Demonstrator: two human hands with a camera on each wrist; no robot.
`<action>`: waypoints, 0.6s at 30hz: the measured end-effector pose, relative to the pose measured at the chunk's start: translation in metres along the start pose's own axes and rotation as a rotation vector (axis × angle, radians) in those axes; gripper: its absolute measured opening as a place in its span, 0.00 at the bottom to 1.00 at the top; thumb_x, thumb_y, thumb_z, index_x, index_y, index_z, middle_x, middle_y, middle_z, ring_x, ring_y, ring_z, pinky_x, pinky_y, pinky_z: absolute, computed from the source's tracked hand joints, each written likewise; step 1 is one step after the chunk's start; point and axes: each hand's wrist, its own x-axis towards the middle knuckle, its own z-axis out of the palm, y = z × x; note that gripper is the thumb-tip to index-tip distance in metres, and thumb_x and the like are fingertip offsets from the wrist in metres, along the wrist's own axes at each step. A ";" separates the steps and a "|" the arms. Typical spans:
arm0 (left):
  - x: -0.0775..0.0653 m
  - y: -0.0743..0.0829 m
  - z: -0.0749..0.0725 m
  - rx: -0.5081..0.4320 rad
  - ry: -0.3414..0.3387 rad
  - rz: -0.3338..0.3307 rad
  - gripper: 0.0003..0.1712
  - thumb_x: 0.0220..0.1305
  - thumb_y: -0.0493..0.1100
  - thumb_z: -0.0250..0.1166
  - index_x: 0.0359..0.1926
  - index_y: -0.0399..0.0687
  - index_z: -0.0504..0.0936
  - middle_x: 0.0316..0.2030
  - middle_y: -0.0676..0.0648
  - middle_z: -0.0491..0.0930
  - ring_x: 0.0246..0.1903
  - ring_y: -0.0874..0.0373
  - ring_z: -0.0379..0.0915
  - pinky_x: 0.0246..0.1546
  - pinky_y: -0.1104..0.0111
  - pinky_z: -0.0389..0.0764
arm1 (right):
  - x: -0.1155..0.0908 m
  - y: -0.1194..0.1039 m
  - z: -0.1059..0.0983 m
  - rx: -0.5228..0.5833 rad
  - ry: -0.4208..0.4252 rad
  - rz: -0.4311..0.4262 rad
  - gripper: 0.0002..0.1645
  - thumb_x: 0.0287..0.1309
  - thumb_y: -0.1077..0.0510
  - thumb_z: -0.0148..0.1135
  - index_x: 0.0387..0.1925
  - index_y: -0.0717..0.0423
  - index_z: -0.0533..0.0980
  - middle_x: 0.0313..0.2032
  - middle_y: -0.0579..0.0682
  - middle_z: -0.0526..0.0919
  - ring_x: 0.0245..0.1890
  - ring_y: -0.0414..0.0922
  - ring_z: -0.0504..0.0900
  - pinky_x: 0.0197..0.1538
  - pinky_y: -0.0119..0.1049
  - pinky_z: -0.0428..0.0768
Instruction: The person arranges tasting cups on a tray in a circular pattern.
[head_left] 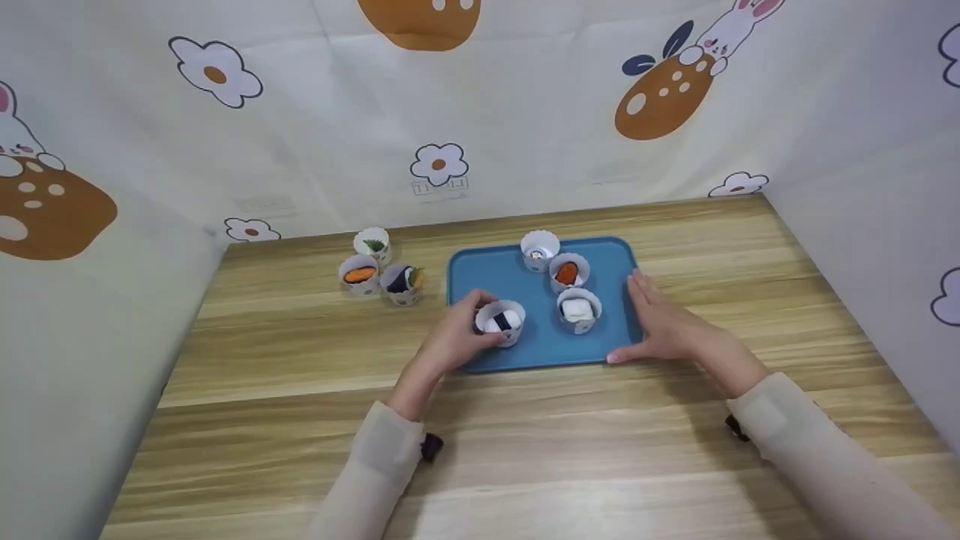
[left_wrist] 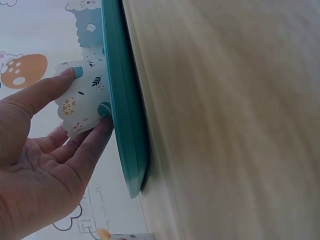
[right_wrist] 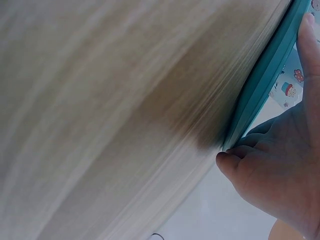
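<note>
My left hand (head_left: 455,334) grips a patterned paper cup (head_left: 500,337) at the left side of the blue tray (head_left: 541,355). In that cup sits a white sushi piece with a black band (head_left: 502,321). The left wrist view shows my thumb on one side of the cup (left_wrist: 87,95) and my fingers on the other, with its base at the tray's rim. My right hand (head_left: 666,324) rests against the tray's right edge, fingers extended along it and thumb at the front corner. In the right wrist view, my fingertips meet the tray's rim (right_wrist: 250,100).
On the tray's right half stand a cup with a white block (head_left: 578,310), a cup with an orange-red piece (head_left: 568,273) and another cup (head_left: 540,247) behind. Left of the tray, three cups cluster on the wooden table (head_left: 300,435): one green-filled (head_left: 373,245), one orange-topped (head_left: 360,274), one dark-wrapped (head_left: 403,283).
</note>
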 end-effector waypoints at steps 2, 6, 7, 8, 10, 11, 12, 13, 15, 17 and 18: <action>0.001 0.001 0.001 0.004 -0.005 0.005 0.28 0.59 0.40 0.73 0.58 0.42 0.72 0.59 0.38 0.77 0.60 0.46 0.73 0.66 0.53 0.71 | 0.000 0.000 0.000 0.001 0.002 -0.003 0.85 0.41 0.25 0.72 0.76 0.70 0.33 0.77 0.69 0.29 0.78 0.65 0.32 0.76 0.62 0.43; 0.002 0.004 0.004 0.016 -0.011 0.012 0.28 0.59 0.41 0.73 0.58 0.43 0.73 0.59 0.39 0.78 0.60 0.46 0.73 0.65 0.52 0.72 | 0.000 0.000 0.000 -0.002 0.001 0.000 0.85 0.41 0.25 0.72 0.76 0.70 0.33 0.77 0.68 0.29 0.78 0.65 0.32 0.77 0.62 0.43; 0.003 0.004 0.005 0.018 -0.014 0.013 0.28 0.59 0.41 0.73 0.58 0.43 0.73 0.59 0.39 0.78 0.60 0.46 0.73 0.65 0.52 0.72 | 0.000 -0.001 0.000 -0.002 0.000 0.001 0.85 0.41 0.25 0.72 0.76 0.70 0.33 0.77 0.68 0.29 0.78 0.65 0.32 0.77 0.62 0.43; 0.003 0.005 0.005 0.020 -0.017 0.015 0.28 0.59 0.41 0.73 0.58 0.43 0.73 0.59 0.39 0.78 0.60 0.46 0.74 0.65 0.52 0.72 | 0.000 -0.001 0.000 -0.001 -0.002 0.004 0.85 0.41 0.25 0.72 0.76 0.70 0.33 0.77 0.68 0.29 0.78 0.65 0.32 0.77 0.62 0.43; 0.004 0.006 0.007 0.024 -0.022 0.017 0.28 0.59 0.41 0.73 0.58 0.43 0.73 0.59 0.39 0.78 0.60 0.46 0.74 0.65 0.52 0.72 | 0.000 -0.001 0.000 0.000 -0.006 0.013 0.86 0.40 0.24 0.72 0.76 0.69 0.32 0.78 0.67 0.29 0.78 0.64 0.32 0.77 0.62 0.43; 0.004 0.006 0.007 0.026 -0.025 0.021 0.28 0.59 0.41 0.73 0.58 0.43 0.73 0.59 0.39 0.78 0.60 0.46 0.74 0.65 0.52 0.72 | 0.001 -0.001 0.000 0.002 -0.008 0.015 0.86 0.40 0.24 0.72 0.76 0.68 0.32 0.78 0.67 0.29 0.78 0.64 0.32 0.77 0.62 0.43; 0.005 0.007 0.008 0.028 -0.028 0.025 0.28 0.59 0.41 0.73 0.58 0.43 0.73 0.59 0.39 0.79 0.60 0.46 0.74 0.64 0.52 0.72 | 0.001 -0.001 0.000 0.004 -0.009 0.016 0.86 0.40 0.24 0.72 0.76 0.68 0.32 0.78 0.67 0.28 0.78 0.65 0.32 0.77 0.62 0.43; 0.005 0.007 0.008 0.029 -0.031 0.028 0.28 0.59 0.41 0.73 0.58 0.43 0.73 0.59 0.39 0.79 0.60 0.46 0.74 0.64 0.53 0.72 | 0.001 0.000 0.000 0.006 -0.009 0.017 0.86 0.40 0.24 0.72 0.76 0.68 0.32 0.78 0.67 0.28 0.78 0.65 0.32 0.77 0.62 0.43; 0.006 0.008 0.010 0.030 -0.039 0.030 0.27 0.59 0.41 0.73 0.58 0.43 0.73 0.59 0.39 0.79 0.60 0.46 0.74 0.65 0.53 0.72 | 0.001 0.000 0.000 0.007 -0.011 0.021 0.86 0.40 0.24 0.72 0.77 0.67 0.31 0.78 0.66 0.28 0.78 0.64 0.31 0.77 0.62 0.43; 0.007 0.009 0.011 0.036 -0.046 0.033 0.27 0.59 0.41 0.73 0.58 0.43 0.74 0.59 0.40 0.79 0.60 0.46 0.74 0.64 0.53 0.72 | 0.001 0.000 0.000 0.009 -0.011 0.019 0.86 0.40 0.24 0.72 0.77 0.67 0.31 0.78 0.66 0.28 0.78 0.64 0.31 0.77 0.62 0.44; 0.007 0.010 0.012 0.041 -0.050 0.030 0.28 0.59 0.41 0.73 0.58 0.43 0.74 0.59 0.40 0.79 0.60 0.46 0.74 0.65 0.53 0.72 | 0.001 0.000 0.001 0.009 -0.005 0.011 0.86 0.40 0.25 0.72 0.76 0.68 0.32 0.78 0.67 0.28 0.78 0.64 0.32 0.77 0.62 0.44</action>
